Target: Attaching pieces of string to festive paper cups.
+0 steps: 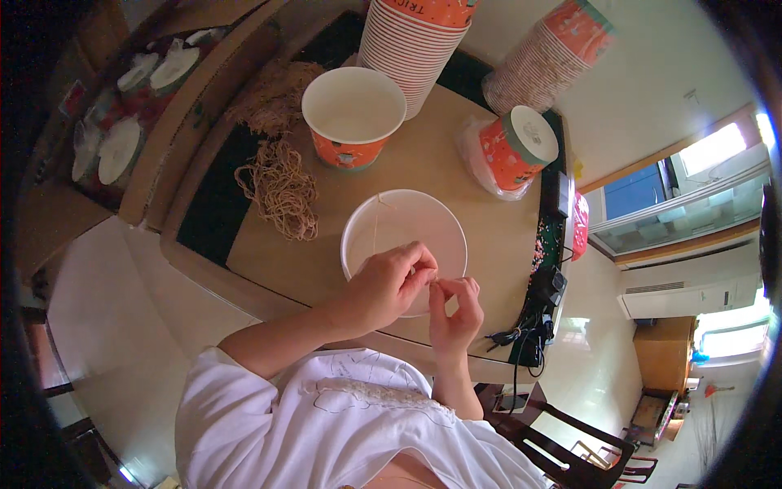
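Both hands meet in front of me over a white-rimmed paper bucket (352,236), their fingertips pinched close together. A thin pale string (377,216) hangs from the bucket's far rim down its inside and passes out of sight behind my left hand (389,281). My left hand is closed in a pinch that seems to hold this string. Thumb and fingers of my right hand (456,314) are pressed together right beside it. What lies between the right fingertips is too small to make out. To the left of the bucket is a loose tangle of tan twine (281,191).
Beyond stand an upright orange paper bucket (350,151), a tall bucket stack (415,53) and a leaning wrapped stack (550,57). An upturned bucket (521,147) sits on the right. A brown fibre heap (277,94), black cables (529,326) and a cardboard box (175,122) edge the table.
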Action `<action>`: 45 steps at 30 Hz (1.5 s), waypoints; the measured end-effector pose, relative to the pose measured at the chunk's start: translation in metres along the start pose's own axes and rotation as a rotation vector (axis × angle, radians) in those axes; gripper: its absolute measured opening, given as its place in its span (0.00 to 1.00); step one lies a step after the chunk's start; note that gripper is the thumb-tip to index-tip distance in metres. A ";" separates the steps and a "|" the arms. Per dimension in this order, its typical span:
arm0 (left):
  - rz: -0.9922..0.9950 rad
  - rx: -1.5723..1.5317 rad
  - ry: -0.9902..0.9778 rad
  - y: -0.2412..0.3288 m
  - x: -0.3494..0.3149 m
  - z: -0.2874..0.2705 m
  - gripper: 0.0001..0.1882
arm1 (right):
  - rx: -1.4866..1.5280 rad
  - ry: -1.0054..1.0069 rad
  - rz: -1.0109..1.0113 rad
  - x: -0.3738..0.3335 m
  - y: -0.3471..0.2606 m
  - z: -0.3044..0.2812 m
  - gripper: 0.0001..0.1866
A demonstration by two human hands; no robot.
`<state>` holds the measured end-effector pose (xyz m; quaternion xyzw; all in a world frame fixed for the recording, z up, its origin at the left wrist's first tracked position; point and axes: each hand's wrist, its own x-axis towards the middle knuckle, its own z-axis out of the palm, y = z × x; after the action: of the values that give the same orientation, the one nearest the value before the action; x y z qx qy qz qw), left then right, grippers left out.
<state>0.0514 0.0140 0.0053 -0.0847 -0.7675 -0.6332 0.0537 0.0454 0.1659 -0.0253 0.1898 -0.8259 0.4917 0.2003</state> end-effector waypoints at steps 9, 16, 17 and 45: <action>0.025 0.009 0.023 0.001 0.000 0.002 0.04 | -0.013 0.008 -0.016 -0.003 0.002 0.000 0.06; 0.010 0.050 -0.031 0.000 0.001 -0.002 0.05 | 0.000 -0.004 0.003 -0.001 -0.003 -0.001 0.07; 0.001 0.047 -0.036 0.001 0.001 -0.002 0.05 | 0.004 -0.006 0.021 0.000 -0.004 -0.001 0.07; 0.146 0.242 0.107 0.001 0.000 0.003 0.03 | -0.019 0.053 -0.057 -0.004 0.001 0.001 0.07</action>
<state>0.0519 0.0175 0.0061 -0.0993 -0.8261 -0.5339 0.1504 0.0477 0.1661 -0.0283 0.1986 -0.8192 0.4826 0.2378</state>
